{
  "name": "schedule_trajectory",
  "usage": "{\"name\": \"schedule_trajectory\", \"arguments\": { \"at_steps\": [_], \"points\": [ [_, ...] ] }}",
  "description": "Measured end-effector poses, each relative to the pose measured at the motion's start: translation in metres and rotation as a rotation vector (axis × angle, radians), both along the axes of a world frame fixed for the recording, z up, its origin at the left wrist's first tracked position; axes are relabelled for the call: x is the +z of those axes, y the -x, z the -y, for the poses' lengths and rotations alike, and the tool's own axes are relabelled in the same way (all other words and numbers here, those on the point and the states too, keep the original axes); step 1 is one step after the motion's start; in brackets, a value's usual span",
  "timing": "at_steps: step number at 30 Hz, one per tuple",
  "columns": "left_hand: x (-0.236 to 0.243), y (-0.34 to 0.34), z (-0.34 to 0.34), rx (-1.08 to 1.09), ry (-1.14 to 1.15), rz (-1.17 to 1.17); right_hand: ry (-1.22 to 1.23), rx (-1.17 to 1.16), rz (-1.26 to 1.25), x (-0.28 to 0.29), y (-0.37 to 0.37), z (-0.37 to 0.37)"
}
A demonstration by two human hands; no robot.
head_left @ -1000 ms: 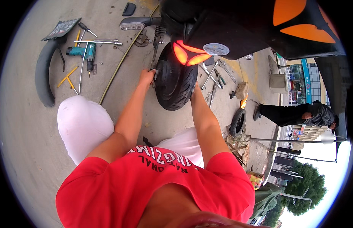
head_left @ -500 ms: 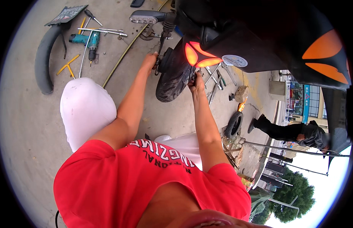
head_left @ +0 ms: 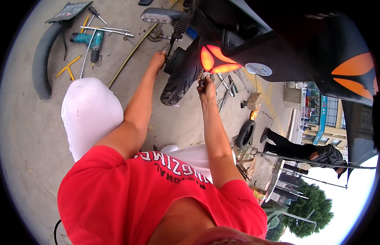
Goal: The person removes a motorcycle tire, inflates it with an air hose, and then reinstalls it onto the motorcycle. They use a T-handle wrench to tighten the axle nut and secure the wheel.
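A motorbike's rear wheel (head_left: 181,87) with a black treaded tyre is between my hands, below the glowing red tail light (head_left: 217,60). My left hand (head_left: 158,59) is closed at the wheel's left side, beside the hub and the lower end of the shock absorber (head_left: 180,27). What its fingers hold is hidden. On the wheel's right side, my right hand (head_left: 206,90) has its fingers curled around something small and dark, too small to name. Both arms reach forward.
Left on the concrete lie a grey mudguard (head_left: 42,61), a teal drill (head_left: 96,45), a yellow T-handle wrench (head_left: 68,67) and a screwdriver (head_left: 96,14). Hand tools (head_left: 227,92) lie right of the wheel, near a stone block (head_left: 253,101) and a loose tyre (head_left: 245,134). A person (head_left: 304,151) stands beyond.
The wheel's lower end has shifted slightly left, away from the tail light. My right hand has moved a little left with it; my left hand is slightly further left.
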State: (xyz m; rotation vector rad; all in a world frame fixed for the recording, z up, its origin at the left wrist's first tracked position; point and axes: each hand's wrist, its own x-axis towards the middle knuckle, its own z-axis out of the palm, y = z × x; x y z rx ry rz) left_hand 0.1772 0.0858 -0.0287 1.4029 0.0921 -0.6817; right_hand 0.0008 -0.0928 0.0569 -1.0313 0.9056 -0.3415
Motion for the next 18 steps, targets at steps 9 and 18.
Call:
{"name": "schedule_trajectory", "arguments": {
  "at_steps": [9, 18],
  "points": [
    [0.001, 0.009, 0.004, 0.063, -0.049, 0.023, 0.167, 0.063, -0.01, 0.014, 0.005, -0.013],
    [0.008, 0.014, 0.013, 0.084, 0.061, -0.014, 0.292, 0.028, -0.033, 0.004, -0.006, 0.006]
  ]
}}
